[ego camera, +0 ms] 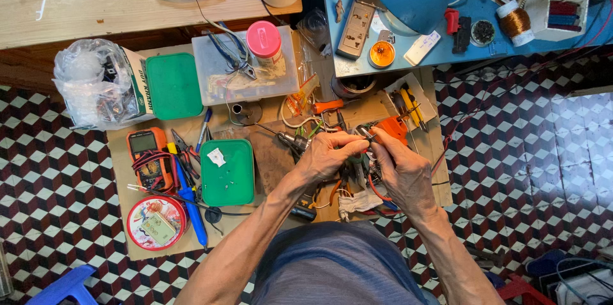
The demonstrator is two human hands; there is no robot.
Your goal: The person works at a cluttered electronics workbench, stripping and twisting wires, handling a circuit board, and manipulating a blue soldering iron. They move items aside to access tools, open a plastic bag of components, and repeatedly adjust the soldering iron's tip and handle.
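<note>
Both hands, left point(324, 158) and right point(403, 174), pinch a small part point(361, 134).

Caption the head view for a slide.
Both hands, left hand and right hand, grip a small wired part over a cluttered workbench.

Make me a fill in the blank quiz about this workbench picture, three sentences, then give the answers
1. The jar standing on the clear plastic box has a ____ lid.
2. The multimeter with the orange case lies to the ____ of the green box in the picture.
3. Both the left hand and the right hand work over a small ____ table.

Answers: pink; left; wooden
</note>
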